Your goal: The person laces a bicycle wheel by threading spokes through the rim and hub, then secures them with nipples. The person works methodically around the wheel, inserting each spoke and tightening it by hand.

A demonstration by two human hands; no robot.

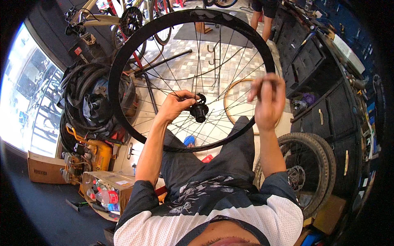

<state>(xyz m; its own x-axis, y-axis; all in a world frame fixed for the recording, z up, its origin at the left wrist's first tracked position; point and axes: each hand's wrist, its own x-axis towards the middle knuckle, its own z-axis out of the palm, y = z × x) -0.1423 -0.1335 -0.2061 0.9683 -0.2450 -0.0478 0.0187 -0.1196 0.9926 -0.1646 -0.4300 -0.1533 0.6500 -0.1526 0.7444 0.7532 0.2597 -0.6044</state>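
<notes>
A large black bicycle rim is in front of me above my lap, with thin dark spokes running to a black hub. My left hand reaches inside the rim, its thumb and fingers pinched on the hub's upper flange where spokes meet it. Whether a loose spoke end is in that pinch is too small to tell. At the rim's right side is my raised right hand, smeared by motion, its fingers partly curled. It overlaps the rim in view; contact and anything held cannot be made out.
Black tyres and tubes are heaped at the left, above a yellow compressor and an open cardboard box with bottles. Knobby-tyred wheels lean at right by black drawers. Bicycles and another person's legs are farther off.
</notes>
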